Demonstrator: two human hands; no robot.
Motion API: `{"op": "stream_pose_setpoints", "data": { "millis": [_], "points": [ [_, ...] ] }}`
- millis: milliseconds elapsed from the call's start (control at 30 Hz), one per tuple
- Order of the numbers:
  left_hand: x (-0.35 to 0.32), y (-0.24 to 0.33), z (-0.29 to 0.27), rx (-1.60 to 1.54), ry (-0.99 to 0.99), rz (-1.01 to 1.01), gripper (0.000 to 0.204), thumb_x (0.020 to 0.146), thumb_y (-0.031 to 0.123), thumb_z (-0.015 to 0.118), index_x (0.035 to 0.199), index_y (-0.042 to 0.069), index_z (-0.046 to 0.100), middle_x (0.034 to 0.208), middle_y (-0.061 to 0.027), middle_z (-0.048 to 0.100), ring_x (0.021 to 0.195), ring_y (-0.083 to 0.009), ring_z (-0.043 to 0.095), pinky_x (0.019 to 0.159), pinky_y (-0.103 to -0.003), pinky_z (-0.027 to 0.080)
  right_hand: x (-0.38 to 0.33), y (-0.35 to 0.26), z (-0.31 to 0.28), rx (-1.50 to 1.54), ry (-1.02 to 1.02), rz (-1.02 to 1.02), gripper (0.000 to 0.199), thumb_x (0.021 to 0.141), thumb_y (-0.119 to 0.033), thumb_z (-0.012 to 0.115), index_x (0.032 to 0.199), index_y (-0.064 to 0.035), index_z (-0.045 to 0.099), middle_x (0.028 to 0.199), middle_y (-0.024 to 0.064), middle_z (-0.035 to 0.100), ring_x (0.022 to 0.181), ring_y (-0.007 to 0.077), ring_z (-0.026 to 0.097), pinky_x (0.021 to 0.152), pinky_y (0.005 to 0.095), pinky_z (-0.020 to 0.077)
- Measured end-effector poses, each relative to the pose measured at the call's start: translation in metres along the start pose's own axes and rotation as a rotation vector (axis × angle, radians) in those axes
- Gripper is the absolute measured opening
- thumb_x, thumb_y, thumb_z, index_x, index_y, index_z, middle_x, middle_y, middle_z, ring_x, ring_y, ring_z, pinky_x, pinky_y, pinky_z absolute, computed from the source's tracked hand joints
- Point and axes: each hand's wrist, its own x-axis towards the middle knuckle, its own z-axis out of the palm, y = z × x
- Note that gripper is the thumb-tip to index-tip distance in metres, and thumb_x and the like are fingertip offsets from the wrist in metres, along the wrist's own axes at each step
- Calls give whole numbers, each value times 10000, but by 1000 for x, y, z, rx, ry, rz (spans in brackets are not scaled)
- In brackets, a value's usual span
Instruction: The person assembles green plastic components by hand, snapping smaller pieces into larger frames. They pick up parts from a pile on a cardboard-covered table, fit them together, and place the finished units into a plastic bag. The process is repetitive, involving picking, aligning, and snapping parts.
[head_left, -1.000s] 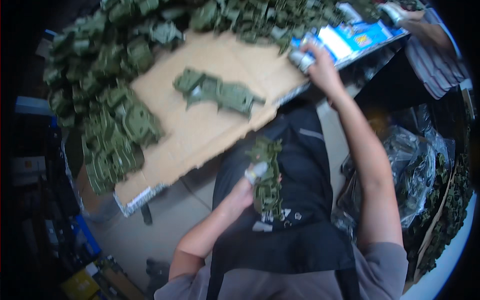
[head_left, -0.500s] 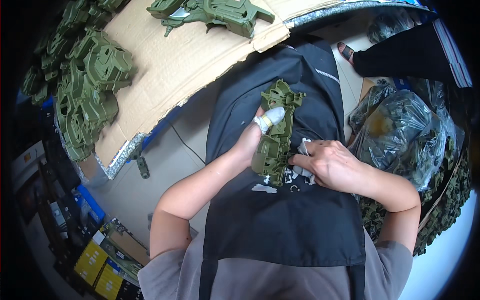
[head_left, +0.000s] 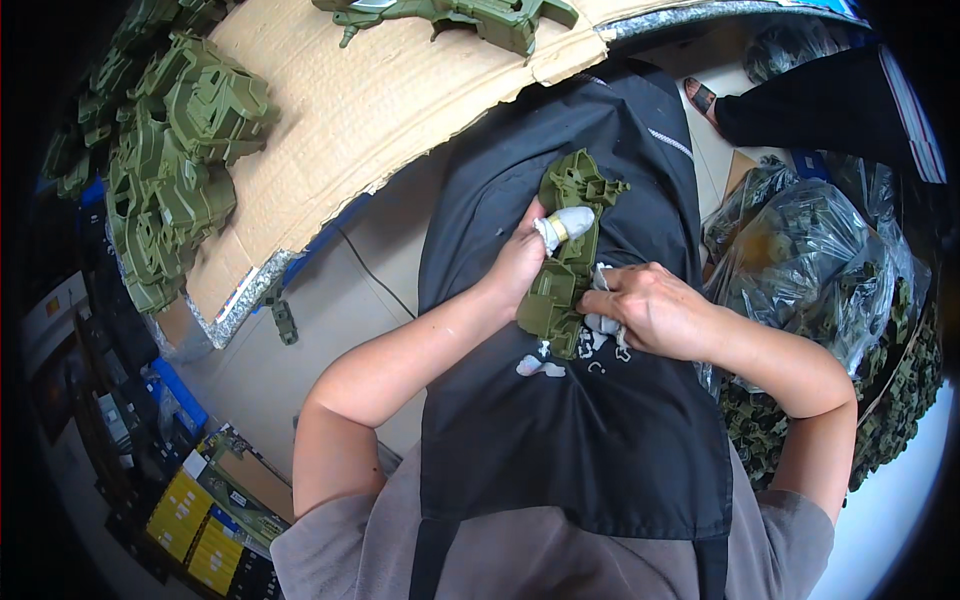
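Note:
A long olive-green molded plastic part (head_left: 552, 312), hollow with ribbed compartments, lies slanted over my lap on a black apron (head_left: 575, 440). My left hand (head_left: 518, 265) grips its left edge, the thumb across the top in a white finger cover (head_left: 572, 222) with a yellow band. At the part's lower right side my right hand (head_left: 655, 308) is closed, index finger and thumb touching or nearly touching the edge. Crumpled white material shows around its fingers; whatever they pinch is hidden. Small white scraps (head_left: 540, 367) lie on the apron below the part.
A cardboard-covered table (head_left: 330, 130) carries piled green parts (head_left: 190, 150) at left and another green part (head_left: 480, 18) at the far edge. Clear plastic bags (head_left: 800, 260) and a heap of small green pieces (head_left: 800, 430) stand at right. Another person's leg (head_left: 800, 110) is beyond.
The view has shifted slightly, the table edge sitting higher and farther right. Both hands and the green part appear a little farther right and up; the grip looks the same.

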Motion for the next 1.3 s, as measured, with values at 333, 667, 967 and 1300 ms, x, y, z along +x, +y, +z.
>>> {"op": "stream_pose_setpoints", "data": {
  "millis": [333, 667, 967, 1300],
  "points": [
    [-1, 11, 7, 191, 85, -101, 467, 953, 289, 456, 1400, 230, 334, 1200, -20, 530, 1032, -141, 558, 881, -322, 491, 10, -5, 0, -36, 5, 19, 209, 646, 9, 574, 853, 1, 604, 734, 171, 611, 712, 331, 636, 617, 405, 512],
    [-68, 48, 1, 129, -284, 434, 518, 993, 376, 321, 1411, 87, 219, 1253, -140, 494, 1089, -269, 561, 915, -407, 479, 87, 5, -125, -413, 803, -186, 581, 749, -217, 683, 1290, -131, 491, 1189, 260, 520, 1079, 365, 523, 919, 388, 435],
    [-71, 97, -7, 181, 213, 1044, 518, 949, 379, 446, 1346, 89, 284, 1290, -145, 448, 1093, -312, 551, 936, -459, 465, 89, -2, -68, 469, 815, -215, 552, 838, -137, 614, 1344, -17, 429, 1350, 212, 442, 1241, 295, 449, 1037, 335, 327],
    [-40, 97, 18, 62, 220, 1021, 541, 838, 21, 600, 1314, 60, 345, 1197, -82, 509, 1075, -194, 540, 909, -337, 460, 60, -38, -32, 203, 678, -169, 569, 857, -168, 613, 1369, -50, 395, 1390, 224, 376, 1283, 375, 383, 1019, 373, 351]
  ]
}}
